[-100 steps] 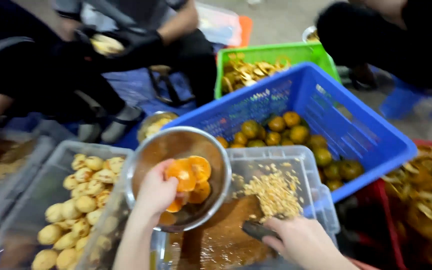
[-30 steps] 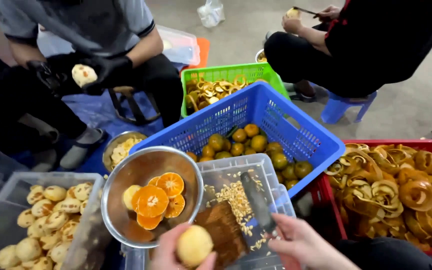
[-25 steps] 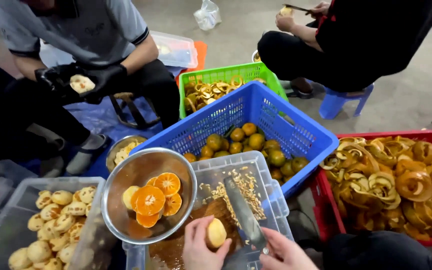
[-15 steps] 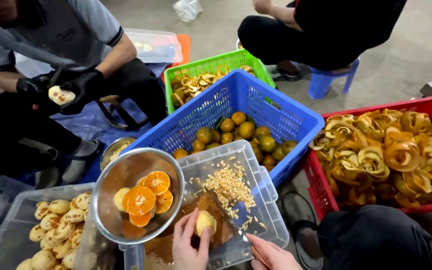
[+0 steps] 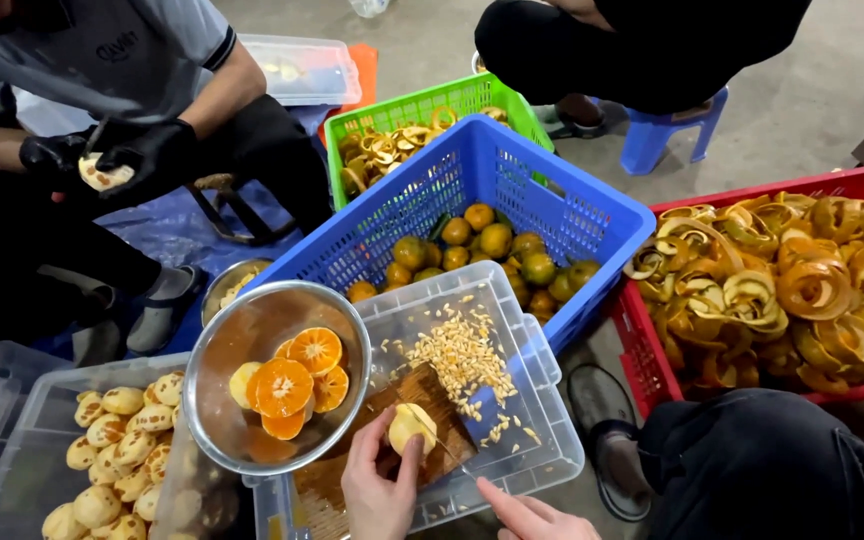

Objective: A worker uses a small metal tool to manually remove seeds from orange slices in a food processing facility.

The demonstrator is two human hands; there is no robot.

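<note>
While the left hand [image 5: 380, 487] pins a peeled fruit [image 5: 410, 427] down on the wooden board [image 5: 392, 430], its fingers curl closed around the pale ball from below. The board lies inside a clear plastic tub [image 5: 512, 340] that also holds a scatter of seeds [image 5: 462, 352]. The right hand [image 5: 532, 515] comes in low from the corner — only its fingers show, and a thin blade [image 5: 444, 448] runs from it toward the fruit, though whether the hand is closed round a handle I cannot tell.

Just left of the board, a steel bowl [image 5: 252, 340] holds orange halves [image 5: 292, 385], cut faces up. Beside that, another clear tub [image 5: 42, 410] is heaped with peeled fruit. Behind stands a blue crate [image 5: 552, 200] of unpeeled oranges, with a red crate [image 5: 852, 185] of curled peel at the right and a green basket [image 5: 422, 105] of more peel further back. Across the way, a person in black gloves [image 5: 147, 155] holds a fruit — another person sits on a blue stool [image 5: 667, 135].
</note>
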